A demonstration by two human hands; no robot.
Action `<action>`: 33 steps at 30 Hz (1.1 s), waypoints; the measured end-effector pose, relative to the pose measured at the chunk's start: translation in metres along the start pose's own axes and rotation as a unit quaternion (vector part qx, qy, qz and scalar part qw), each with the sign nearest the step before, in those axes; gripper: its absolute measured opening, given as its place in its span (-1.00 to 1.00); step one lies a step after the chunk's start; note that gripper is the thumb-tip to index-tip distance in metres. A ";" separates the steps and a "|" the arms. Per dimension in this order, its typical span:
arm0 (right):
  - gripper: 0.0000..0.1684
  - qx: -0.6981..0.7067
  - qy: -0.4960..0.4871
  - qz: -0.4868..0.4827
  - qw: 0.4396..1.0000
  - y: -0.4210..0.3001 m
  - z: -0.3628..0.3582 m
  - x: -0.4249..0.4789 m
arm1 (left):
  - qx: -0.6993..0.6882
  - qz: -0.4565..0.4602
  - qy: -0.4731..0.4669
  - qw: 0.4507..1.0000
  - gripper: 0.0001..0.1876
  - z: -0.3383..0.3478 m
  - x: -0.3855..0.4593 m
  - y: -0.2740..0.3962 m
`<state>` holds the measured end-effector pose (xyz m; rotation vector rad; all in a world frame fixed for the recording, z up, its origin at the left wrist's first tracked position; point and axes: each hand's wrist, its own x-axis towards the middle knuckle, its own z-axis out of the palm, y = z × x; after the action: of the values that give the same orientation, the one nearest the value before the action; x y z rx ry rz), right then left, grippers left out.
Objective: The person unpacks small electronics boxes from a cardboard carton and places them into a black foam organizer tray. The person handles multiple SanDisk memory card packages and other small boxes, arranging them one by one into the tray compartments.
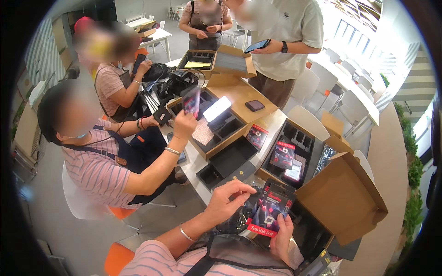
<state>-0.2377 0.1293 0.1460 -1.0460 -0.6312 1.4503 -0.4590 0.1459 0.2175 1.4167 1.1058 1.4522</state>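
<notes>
My right hand (284, 234) grips SanDisk memory card packs (271, 210), black and red blister cards fanned one over another. Beside their upper left edge is my left hand (229, 200), thumb and index finger curved towards each other, with nothing visible between them. Under the packs, a crumpled clear plastic bag (240, 219) shows partly. To the right stands an open cardboard box with a raised lid (345, 196), its dark inside partly covered by the packs and my hand. Farther off, another SanDisk pack (282, 155) lies in an open box with black dividers (300, 132), near a phone with a lit screen (295, 169).
A black tray (233, 155) sits left of the boxes. The seated co-worker (103, 155) holds up a pack (191, 101) and a black device (161, 115). Cables (179, 81) heap on the table's far side. A standing person (286, 38) holds a phone (257, 46).
</notes>
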 end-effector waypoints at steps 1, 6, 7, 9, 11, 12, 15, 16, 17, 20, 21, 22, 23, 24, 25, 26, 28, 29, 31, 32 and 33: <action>-0.76 -0.001 -0.001 0.002 1.000 0.000 -0.001 0.000 | -0.003 -0.007 0.001 1.000 -0.87 0.001 -0.002 0.000; -0.77 0.000 0.004 0.012 1.000 -0.005 0.006 -0.001 | -0.009 -0.028 -0.006 1.000 -0.85 0.002 -0.007 -0.005; -0.79 0.002 0.005 0.013 1.000 -0.006 0.007 -0.001 | -0.005 -0.031 -0.008 0.999 -0.85 0.003 -0.008 -0.006; -0.79 0.002 0.008 0.013 1.000 -0.003 0.004 -0.001 | 0.006 -0.034 -0.011 0.999 -0.85 0.003 -0.008 -0.008; -0.79 0.002 0.006 0.012 1.000 -0.002 0.003 0.000 | 0.001 -0.041 -0.010 0.999 -0.86 0.005 -0.008 -0.009; -0.79 0.001 0.008 0.011 1.000 -0.002 0.004 0.000 | -0.002 -0.046 -0.009 0.999 -0.86 0.005 -0.009 -0.009; -0.80 0.000 0.011 0.011 1.000 -0.001 0.005 0.000 | 0.003 -0.052 -0.008 0.999 -0.87 0.004 -0.008 -0.011; -0.80 0.000 0.012 0.011 1.000 0.000 0.005 0.000 | 0.008 -0.054 -0.006 0.998 -0.87 0.003 -0.009 -0.013; -0.80 -0.002 0.012 0.012 1.000 0.000 0.003 0.000 | 0.026 -0.056 -0.015 0.998 -0.86 0.004 -0.011 -0.015; -0.76 -0.031 -0.003 -0.001 1.000 0.002 -0.005 0.001 | 0.022 -0.018 -0.006 1.000 -0.87 0.011 -0.011 -0.018; -0.72 -0.030 -0.014 -0.002 0.999 0.000 -0.009 0.001 | 0.007 -0.010 -0.016 1.000 -0.88 0.015 -0.008 -0.020; -0.72 -0.026 -0.016 0.003 1.000 0.003 -0.009 0.000 | 0.008 -0.036 -0.029 0.999 -0.88 0.013 -0.008 -0.017; -0.72 -0.022 -0.017 0.008 1.000 0.005 -0.008 -0.001 | 0.012 -0.028 -0.025 0.999 -0.88 0.010 -0.010 -0.015; -0.72 -0.019 -0.014 0.007 1.000 0.003 -0.006 -0.003 | 0.009 -0.026 -0.018 0.999 -0.88 0.012 -0.012 -0.016; -0.72 -0.020 -0.015 0.009 1.000 0.000 -0.002 -0.005 | 0.006 -0.023 -0.012 1.000 -0.88 0.012 -0.014 -0.018; -0.72 -0.021 -0.016 0.011 1.000 -0.002 0.003 -0.007 | 0.012 -0.022 -0.010 1.000 -0.88 0.011 -0.014 -0.017; -0.72 -0.023 -0.021 0.015 0.999 -0.004 0.005 -0.008 | 0.017 -0.026 -0.013 0.999 -0.88 0.010 -0.014 -0.017; -0.72 -0.022 -0.030 0.015 0.999 -0.004 0.003 -0.007 | 0.022 -0.033 -0.012 0.999 -0.88 0.010 -0.014 -0.018; -0.74 -0.018 -0.024 0.011 0.999 -0.004 0.000 -0.005 | 0.024 -0.041 -0.024 0.999 -0.88 0.012 -0.013 -0.018; -0.77 -0.014 -0.014 0.011 1.000 0.001 0.001 -0.003 | 0.031 -0.047 -0.019 0.998 -0.88 0.012 -0.015 -0.021; -0.79 -0.012 -0.003 0.008 1.000 0.003 -0.002 -0.001 | 0.028 -0.039 -0.012 0.999 -0.88 0.012 -0.016 -0.022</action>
<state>-0.2375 0.1270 0.1433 -1.0667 -0.6473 1.4642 -0.4468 0.1378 0.1915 1.4087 1.1821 1.3560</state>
